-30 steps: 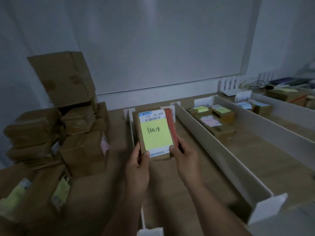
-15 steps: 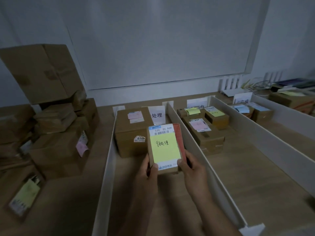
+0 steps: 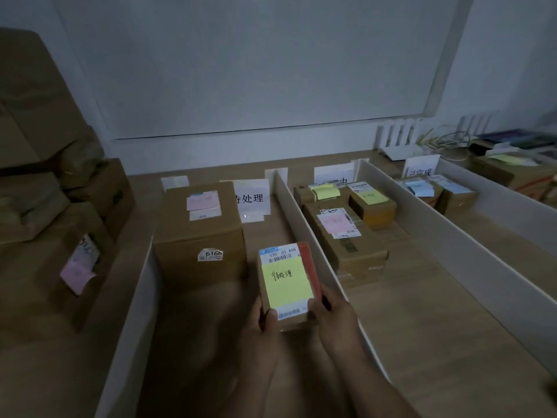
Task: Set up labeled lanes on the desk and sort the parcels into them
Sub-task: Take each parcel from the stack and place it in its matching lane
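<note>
We see the small parcel point(image 3: 287, 260) held over the leftmost lane, tilted up so its top faces us, with a yellow note point(image 3: 286, 288) of handwritten characters stuck over its white shipping label. The left hand point(image 3: 260, 324) grips its near left corner, thumb on top, and the right hand point(image 3: 334, 318) grips its near right edge the same way; we cannot tell whether the parcel's underside touches the desk point(image 3: 422, 327). It sits just in front of a large box point(image 3: 199, 236) that bears a pink note and a "6166" sticker point(image 3: 210, 254), and just beside the white divider point(image 3: 304, 236) on the lane's right. At the lane's far end stands a paper sign point(image 3: 251, 197) reading "处理". Beyond the divider, the middle lane holds several noted parcels point(image 3: 346, 236), and the next lane holds two more point(image 3: 437, 194). A stack of unsorted boxes point(image 3: 60, 206) stands outside the lanes at the left.
</note>
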Motion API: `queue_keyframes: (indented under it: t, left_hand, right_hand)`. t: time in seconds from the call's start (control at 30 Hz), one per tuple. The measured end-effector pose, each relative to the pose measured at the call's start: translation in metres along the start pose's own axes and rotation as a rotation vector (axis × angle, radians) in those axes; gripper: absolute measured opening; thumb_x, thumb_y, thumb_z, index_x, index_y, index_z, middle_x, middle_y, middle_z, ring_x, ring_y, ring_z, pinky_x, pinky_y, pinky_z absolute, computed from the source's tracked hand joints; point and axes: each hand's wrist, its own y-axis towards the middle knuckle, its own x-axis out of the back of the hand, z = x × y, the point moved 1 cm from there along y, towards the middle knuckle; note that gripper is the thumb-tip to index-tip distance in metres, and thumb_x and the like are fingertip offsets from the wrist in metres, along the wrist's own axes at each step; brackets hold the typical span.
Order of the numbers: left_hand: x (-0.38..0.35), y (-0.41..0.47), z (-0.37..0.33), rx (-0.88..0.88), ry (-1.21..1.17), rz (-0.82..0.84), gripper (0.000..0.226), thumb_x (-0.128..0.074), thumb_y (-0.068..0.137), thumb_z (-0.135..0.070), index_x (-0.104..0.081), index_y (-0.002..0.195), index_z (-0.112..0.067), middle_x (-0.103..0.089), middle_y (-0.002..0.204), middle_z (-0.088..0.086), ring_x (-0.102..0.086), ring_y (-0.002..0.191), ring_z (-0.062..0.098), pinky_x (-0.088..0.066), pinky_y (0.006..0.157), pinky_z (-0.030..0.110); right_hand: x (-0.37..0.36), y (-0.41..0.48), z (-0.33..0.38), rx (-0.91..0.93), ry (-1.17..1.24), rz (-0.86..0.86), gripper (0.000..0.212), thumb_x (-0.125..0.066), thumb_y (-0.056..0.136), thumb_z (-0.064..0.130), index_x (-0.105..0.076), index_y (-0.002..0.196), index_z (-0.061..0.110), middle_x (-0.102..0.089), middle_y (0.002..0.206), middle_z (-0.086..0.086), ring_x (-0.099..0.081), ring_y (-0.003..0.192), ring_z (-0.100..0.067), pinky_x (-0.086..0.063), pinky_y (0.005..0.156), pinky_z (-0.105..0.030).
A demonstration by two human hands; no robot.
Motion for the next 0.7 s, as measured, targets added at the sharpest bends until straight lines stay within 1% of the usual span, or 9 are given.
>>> queue_keyframes:
  t: [0.07, 0.13, 0.23, 0.33, 0.43, 0.5, 0.53, 0.6, 0.7]
  left_hand:
    - [-0.008, 0.018, 0.008, 0.047, 0.011, 0.005, 0.040, -0.049, 0.097, -0.019, -0.047, 0.137, -0.020, -0.060, 0.128, 0.001, -0.054, 0.101, 0.008, -0.038, 0.083, 0.019]
    - [-0.014, 0.035, 0.015, 0.098, 0.024, 0.020, 0.041, -0.047, 0.098, -0.020, -0.045, 0.139, -0.020, -0.059, 0.130, 0.002, -0.056, 0.106, 0.011, -0.039, 0.085, 0.020]
    - [-0.022, 0.060, 0.021, 0.150, 0.048, 0.050, 0.043, -0.045, 0.099, -0.025, -0.042, 0.141, -0.023, -0.057, 0.132, 0.000, -0.054, 0.115, 0.014, -0.039, 0.089, 0.022]
    - [-0.029, 0.084, 0.020, 0.168, 0.072, 0.056, 0.046, -0.042, 0.099, -0.030, -0.037, 0.144, -0.024, -0.053, 0.136, -0.001, -0.051, 0.121, 0.015, -0.035, 0.089, 0.021]
    - [-0.034, 0.112, 0.014, 0.171, 0.098, 0.042, 0.048, -0.039, 0.100, -0.031, -0.031, 0.147, -0.026, -0.049, 0.141, -0.001, -0.049, 0.123, 0.017, -0.033, 0.088, 0.021]
    - [-0.038, 0.133, 0.007, 0.161, 0.101, 0.031, 0.048, -0.037, 0.101, -0.028, -0.027, 0.148, -0.024, -0.045, 0.144, 0.002, -0.046, 0.126, 0.019, -0.031, 0.087, 0.019]
    - [-0.041, 0.145, 0.005, 0.159, 0.105, 0.023, 0.048, -0.036, 0.102, -0.028, -0.025, 0.149, -0.023, -0.043, 0.145, 0.002, -0.044, 0.128, 0.020, -0.031, 0.088, 0.019]
    - [-0.047, 0.168, 0.002, 0.156, 0.124, 0.006, 0.049, -0.034, 0.102, -0.028, -0.022, 0.149, -0.023, -0.039, 0.148, 0.004, -0.042, 0.131, 0.021, -0.033, 0.092, 0.023]
    - [-0.057, 0.201, 0.000, 0.156, 0.115, -0.031, 0.049, -0.030, 0.102, -0.028, -0.020, 0.150, -0.024, -0.039, 0.147, 0.004, -0.040, 0.132, 0.022, -0.035, 0.099, 0.029]
  right_hand:
    - [-0.012, 0.020, -0.015, -0.056, -0.023, 0.012, 0.020, -0.055, 0.094, 0.019, -0.065, 0.108, 0.028, -0.071, 0.102, 0.008, -0.067, 0.096, -0.013, -0.055, 0.088, -0.040]
    - [-0.024, 0.041, -0.034, -0.123, -0.027, 0.019, 0.024, -0.055, 0.092, 0.025, -0.065, 0.113, 0.026, -0.072, 0.103, 0.008, -0.068, 0.097, -0.014, -0.055, 0.089, -0.044]
    - [-0.038, 0.068, -0.042, -0.178, -0.043, 0.024, 0.023, -0.052, 0.094, 0.022, -0.066, 0.112, 0.022, -0.072, 0.102, 0.005, -0.068, 0.096, -0.015, -0.054, 0.090, -0.043]
    - [-0.047, 0.100, -0.038, -0.203, -0.068, -0.011, 0.018, -0.052, 0.094, 0.021, -0.066, 0.106, 0.017, -0.072, 0.099, -0.001, -0.067, 0.094, -0.019, -0.053, 0.089, -0.042]
    - [-0.057, 0.135, -0.030, -0.192, -0.137, -0.046, 0.015, -0.053, 0.094, 0.017, -0.066, 0.100, 0.012, -0.070, 0.096, -0.007, -0.066, 0.091, -0.025, -0.053, 0.085, -0.037]
    - [-0.065, 0.157, -0.023, -0.186, -0.169, -0.055, 0.016, -0.052, 0.095, 0.016, -0.065, 0.100, 0.010, -0.070, 0.096, -0.009, -0.065, 0.092, -0.027, -0.052, 0.082, -0.033]
    - [-0.069, 0.167, -0.021, -0.184, -0.178, -0.063, 0.017, -0.051, 0.095, 0.017, -0.065, 0.101, 0.010, -0.070, 0.098, -0.009, -0.065, 0.093, -0.027, -0.052, 0.083, -0.034]
    - [-0.078, 0.188, -0.017, -0.181, -0.174, -0.073, 0.020, -0.049, 0.096, 0.017, -0.065, 0.104, 0.010, -0.069, 0.102, -0.008, -0.065, 0.095, -0.026, -0.053, 0.087, -0.039]
    - [-0.090, 0.220, -0.012, -0.179, -0.231, -0.066, 0.021, -0.047, 0.096, 0.017, -0.064, 0.105, 0.010, -0.068, 0.104, -0.009, -0.065, 0.097, -0.028, -0.053, 0.087, -0.044]
